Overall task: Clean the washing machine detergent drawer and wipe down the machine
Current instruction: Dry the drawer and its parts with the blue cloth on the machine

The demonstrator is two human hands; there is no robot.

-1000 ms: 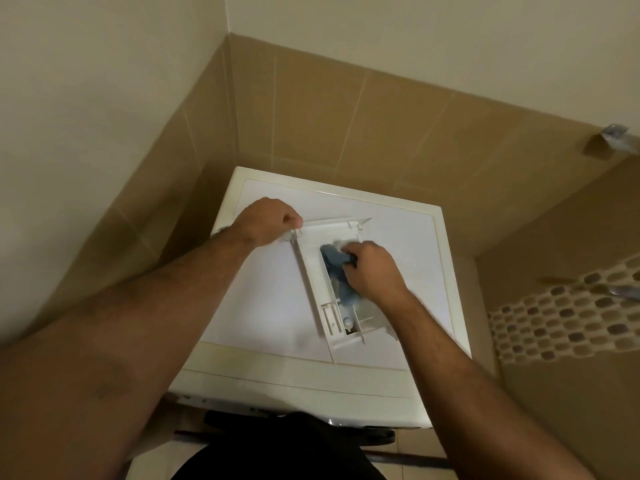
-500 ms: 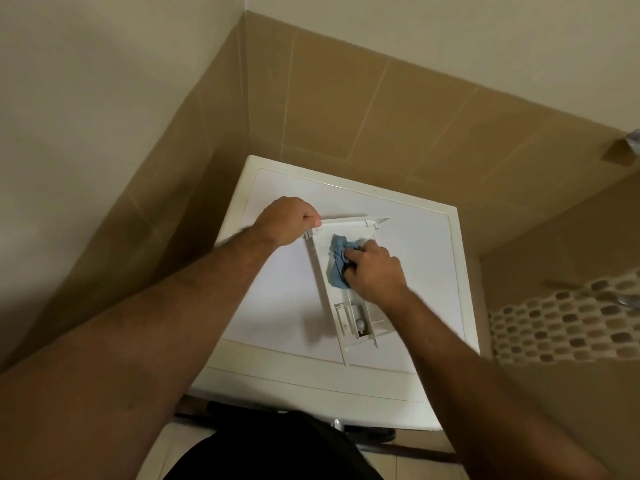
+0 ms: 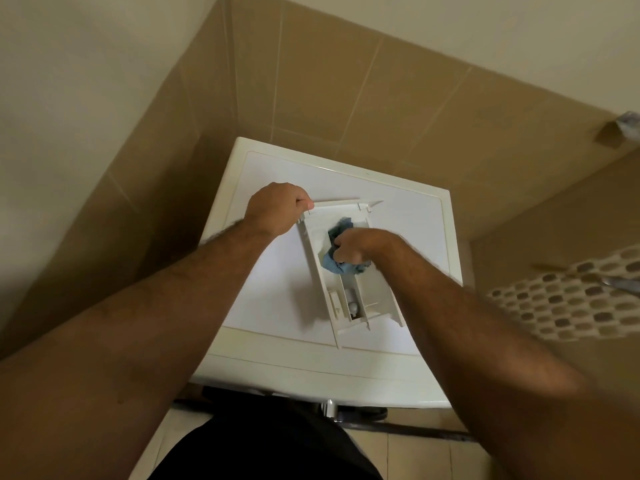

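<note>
The white detergent drawer lies on top of the white washing machine, its front panel toward the back wall. My left hand grips the drawer's far left corner by the front panel. My right hand holds a bunched blue cloth inside the drawer's large compartment, with the cloth showing above and below the fingers. The small compartments at the drawer's near end are uncovered.
The machine stands in a corner between tan tiled walls. A mosaic tile band runs along the right wall. A metal fixture sticks out at the upper right. Floor tiles and dark clothing show below the machine's front edge.
My right hand has turned and shifted with the cloth toward the drawer's far end, bunching the cloth more. My left hand keeps its grip. The view has tilted down slightly.
</note>
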